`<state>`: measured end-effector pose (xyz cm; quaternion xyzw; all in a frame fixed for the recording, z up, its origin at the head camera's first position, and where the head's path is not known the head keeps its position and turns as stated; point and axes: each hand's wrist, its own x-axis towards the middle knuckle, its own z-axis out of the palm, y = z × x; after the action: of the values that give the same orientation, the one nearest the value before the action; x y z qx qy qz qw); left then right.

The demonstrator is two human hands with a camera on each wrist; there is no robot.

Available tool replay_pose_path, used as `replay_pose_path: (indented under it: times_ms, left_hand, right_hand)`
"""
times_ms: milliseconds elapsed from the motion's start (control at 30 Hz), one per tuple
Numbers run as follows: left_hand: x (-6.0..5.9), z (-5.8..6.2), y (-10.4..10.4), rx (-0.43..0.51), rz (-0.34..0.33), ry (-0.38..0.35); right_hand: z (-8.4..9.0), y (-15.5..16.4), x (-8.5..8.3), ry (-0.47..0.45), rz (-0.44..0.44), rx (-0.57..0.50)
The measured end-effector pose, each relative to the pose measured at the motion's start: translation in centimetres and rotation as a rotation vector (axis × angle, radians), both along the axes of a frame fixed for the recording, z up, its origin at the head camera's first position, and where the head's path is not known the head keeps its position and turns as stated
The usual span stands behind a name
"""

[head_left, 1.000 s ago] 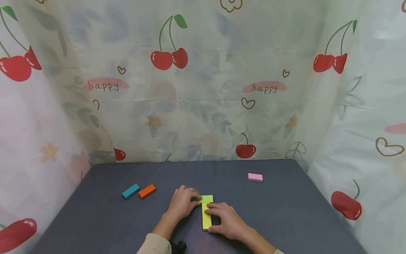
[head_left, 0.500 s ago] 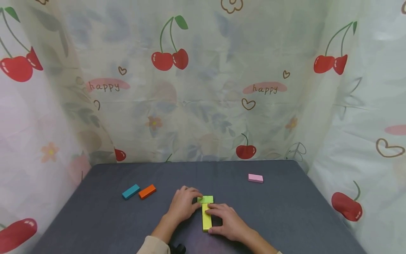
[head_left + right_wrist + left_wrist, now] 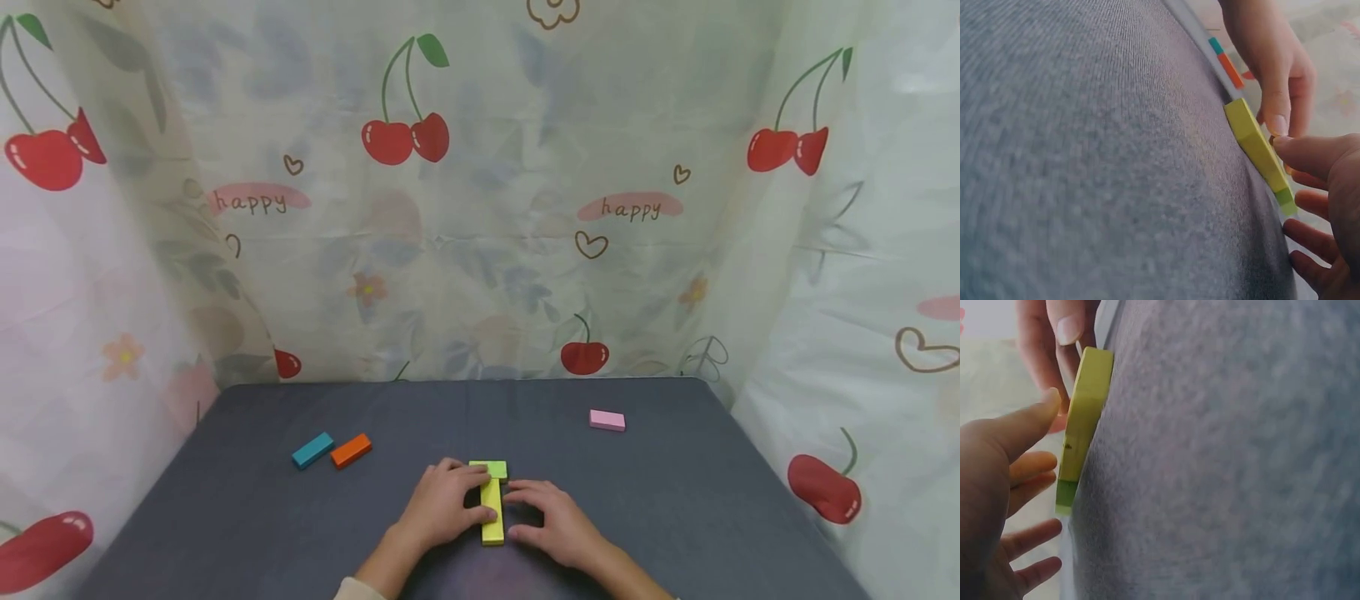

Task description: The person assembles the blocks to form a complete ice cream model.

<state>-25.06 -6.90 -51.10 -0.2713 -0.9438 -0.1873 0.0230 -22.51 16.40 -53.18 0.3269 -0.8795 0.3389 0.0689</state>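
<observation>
In the head view, a long yellow block point(image 3: 491, 523) lies lengthwise on the dark table. A green block point(image 3: 497, 471) lies crosswise at its far end, the two making a T. My left hand point(image 3: 444, 504) is over their left side, with its thumb on top of the yellow block and its fingertips by the join; no curled grip shows. To the right, my right hand point(image 3: 557, 523) has its fingers loosely bent and slightly apart from the yellow block. Both wrist views show the yellow block point(image 3: 1085, 412) between the two hands, its green end point(image 3: 1285, 200) farther off.
At the left of the dark table point(image 3: 247, 517) lie a blue block point(image 3: 312, 451) and an orange block point(image 3: 351, 451), close together. A pink block point(image 3: 607, 421) lies at the back right. A cherry-printed curtain point(image 3: 480, 208) surrounds the table's back and sides.
My left hand has moved from the green block's left end to over the yellow block. My right hand has come off the yellow block, shifting slightly right. The blocks keep their T arrangement.
</observation>
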Motion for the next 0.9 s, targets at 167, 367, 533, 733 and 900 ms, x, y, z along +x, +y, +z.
replay_pose_path:
  times_ms: [167, 367, 533, 733, 900]
  left_hand:
    - [0.3, 0.2, 0.2, -0.019, 0.017, 0.008]
    - [0.5, 0.4, 0.7, -0.026, 0.036, 0.001]
    - [0.6, 0.6, 1.0, -0.035, 0.054, -0.010]
    - [1.0, 0.9, 1.3, -0.035, 0.075, -0.022]
    - [1.3, 1.0, 1.4, -0.037, 0.092, -0.032]
  right_hand:
    - [0.2, 0.3, -0.2, -0.069, -0.022, -0.012]
    - [0.6, 0.9, -0.7, -0.092, -0.057, -0.029]
    - [1.1, 1.8, -1.6, -0.072, -0.134, -0.048]
    - [1.7, 3.8, -3.5, -0.056, -0.283, -0.007]
    - [2.1, 5.8, -5.1, 0.011, -0.304, 0.099]
